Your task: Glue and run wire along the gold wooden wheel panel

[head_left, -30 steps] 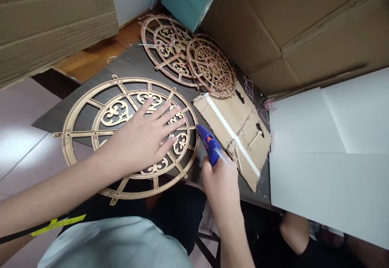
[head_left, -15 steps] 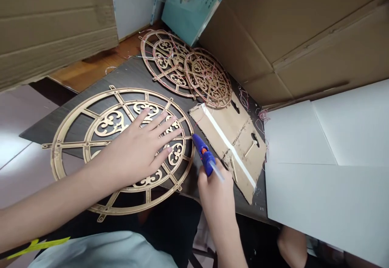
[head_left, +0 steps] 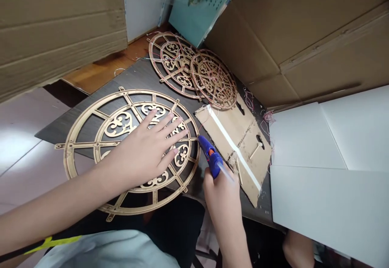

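Openwork gold wheel (head_left: 120, 124), a large flat lattice of rings, spokes and scrolls, lies at the near left of a dark tabletop (head_left: 146, 77). At far left, a big cardboard flap (head_left: 60, 29) hangs above a strip of wood floor (head_left: 94, 73). The person's left hand (head_left: 142, 150) rests palm down on the wheel, fingers spread wide. Two smaller wheels (head_left: 194, 69), overlapping and tangled in thin red wire, lie on the table beyond it. Just right of the big wheel, the right hand (head_left: 220, 197) curls tightly around a blue glue gun (head_left: 212, 160), its tip pointing far and left, near the wheel's rim. Next comes a flat cardboard panel (head_left: 219, 126) with a white strip (head_left: 232, 146) across it. A teal book (head_left: 200, 13) stands at the far side, and white boards (head_left: 319, 179) fill the right.
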A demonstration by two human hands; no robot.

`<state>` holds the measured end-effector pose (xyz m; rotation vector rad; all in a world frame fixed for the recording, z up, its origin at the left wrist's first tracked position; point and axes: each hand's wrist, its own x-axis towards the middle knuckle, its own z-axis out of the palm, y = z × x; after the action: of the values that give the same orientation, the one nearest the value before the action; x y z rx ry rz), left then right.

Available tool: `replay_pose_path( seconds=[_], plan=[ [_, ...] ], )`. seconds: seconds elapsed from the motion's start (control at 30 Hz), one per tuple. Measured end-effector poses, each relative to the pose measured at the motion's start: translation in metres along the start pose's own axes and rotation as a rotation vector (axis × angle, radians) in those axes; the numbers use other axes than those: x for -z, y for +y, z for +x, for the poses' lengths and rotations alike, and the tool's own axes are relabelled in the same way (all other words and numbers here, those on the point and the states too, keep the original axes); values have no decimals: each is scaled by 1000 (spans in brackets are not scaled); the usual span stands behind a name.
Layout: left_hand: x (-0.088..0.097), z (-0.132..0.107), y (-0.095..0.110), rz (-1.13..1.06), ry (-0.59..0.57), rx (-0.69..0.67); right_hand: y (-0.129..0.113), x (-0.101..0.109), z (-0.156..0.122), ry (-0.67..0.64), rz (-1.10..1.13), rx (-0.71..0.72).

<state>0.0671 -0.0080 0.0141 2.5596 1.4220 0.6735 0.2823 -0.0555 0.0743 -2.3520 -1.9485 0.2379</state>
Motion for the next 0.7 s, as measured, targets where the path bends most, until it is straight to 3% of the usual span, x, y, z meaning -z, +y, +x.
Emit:
replay_pose_path(
  seconds=[0.17, 0.43, 0.7],
  plan=[
    [-1, 1, -1, -1, 13, -5, -1, -1, 8, -121, 61, -175],
    [-1, 2, 0, -12, 11, 13, 11, -3, 21, -92, 387, 49],
    [-1, 0, -1, 21, -29, 22, 10, -6, 31, -130, 512, 35]
  ],
)
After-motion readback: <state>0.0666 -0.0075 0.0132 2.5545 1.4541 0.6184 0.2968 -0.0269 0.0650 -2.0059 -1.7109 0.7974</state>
